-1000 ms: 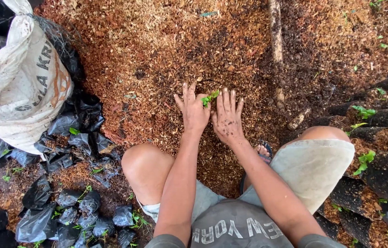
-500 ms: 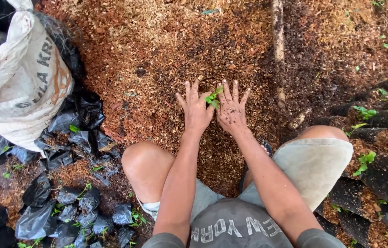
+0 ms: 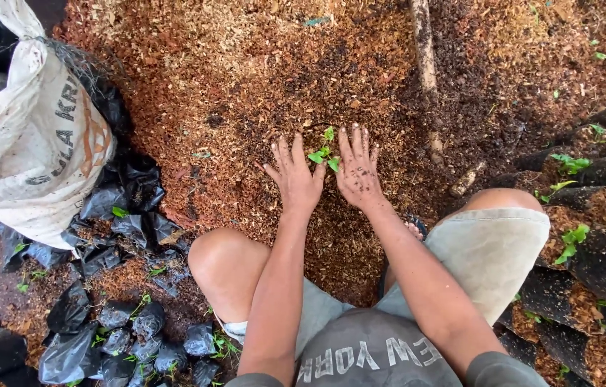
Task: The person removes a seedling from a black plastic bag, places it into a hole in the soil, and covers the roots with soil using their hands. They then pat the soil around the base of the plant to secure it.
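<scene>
A small green seedling (image 3: pixel 323 152) stands upright in a heap of brown sawdust-like mulch (image 3: pixel 260 86). My left hand (image 3: pixel 294 178) lies flat on the mulch just left of it, fingers spread. My right hand (image 3: pixel 357 170) lies flat just right of it, dirt on its back. Both palms press on the mulch either side of the stem and hold nothing. My bare knees are bent below the hands.
A white woven sack (image 3: pixel 30 136) stands at the left over crumpled black plastic bags (image 3: pixel 113 322). Filled black nursery bags with seedlings (image 3: pixel 589 229) are stacked at the right. A wooden stick (image 3: pixel 423 50) lies on the mulch beyond my hands.
Both hands shifted slightly and flattened on either side of the seedling. It was partly covered by my fingers a second ago and now stands free between them.
</scene>
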